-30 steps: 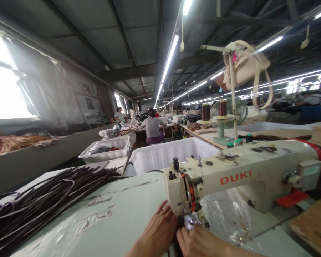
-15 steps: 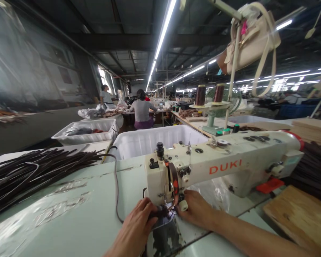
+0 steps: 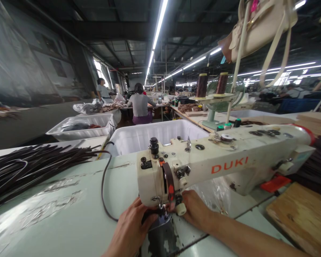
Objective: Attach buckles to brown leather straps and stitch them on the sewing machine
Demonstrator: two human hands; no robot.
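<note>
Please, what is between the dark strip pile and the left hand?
In the head view, a dark strip curves across the table, near shiny patches.

Up high it is dim for you, and the roof is nearly black. Long white lamps shine down in lines that run to the back. On the left, a far window is so bright it looks plain white. Your tabletop has a strong white shine at its left side. Under the front of your sewing machine there is a small bluish glow, and it is dark beneath your left hand. You can read the red letters, but the plastic sheet is smeary. Far things look fuzzy, and the sides look stretched.
</note>
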